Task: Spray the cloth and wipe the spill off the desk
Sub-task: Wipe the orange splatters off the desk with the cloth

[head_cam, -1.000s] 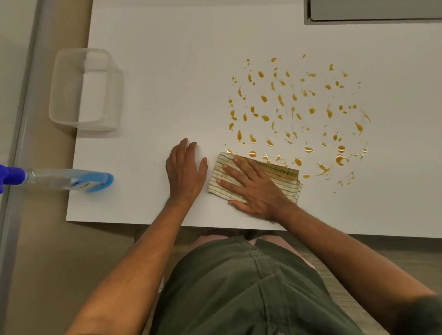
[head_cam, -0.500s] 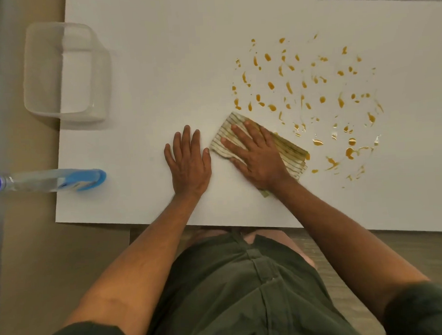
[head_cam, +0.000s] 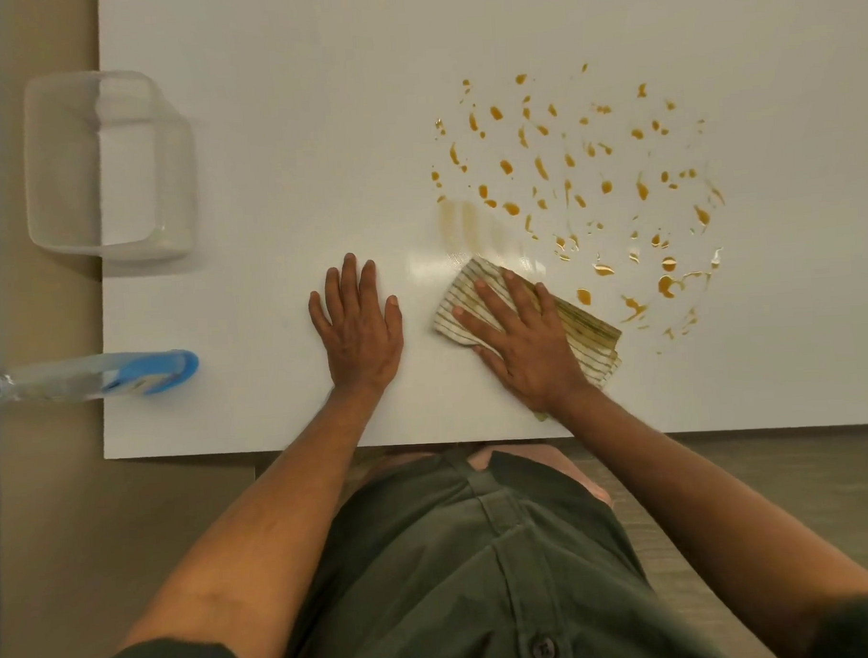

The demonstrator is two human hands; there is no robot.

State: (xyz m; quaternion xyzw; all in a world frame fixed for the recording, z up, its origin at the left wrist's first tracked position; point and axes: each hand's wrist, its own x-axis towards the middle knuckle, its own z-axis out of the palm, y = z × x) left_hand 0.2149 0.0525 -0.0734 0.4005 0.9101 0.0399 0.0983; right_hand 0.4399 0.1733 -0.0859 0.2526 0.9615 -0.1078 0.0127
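Dragged back toward the lower edge, the striped cloth [head_cam: 586, 329] has left a pale smear [head_cam: 467, 223] above it. Right hand [head_cam: 527, 344] presses it flat, fingers spread; left hand [head_cam: 360, 332] lies open and empty on the surface [head_cam: 289, 136]. Orange spill [head_cam: 600, 187] sits upper right of the cloth, long axis slanting that way. Upper left, a clear container [head_cam: 106, 164] looks empty.

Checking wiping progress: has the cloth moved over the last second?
Yes. The striped cloth went up into the orange spill, then came back toward the desk's near edge, leaving smears.
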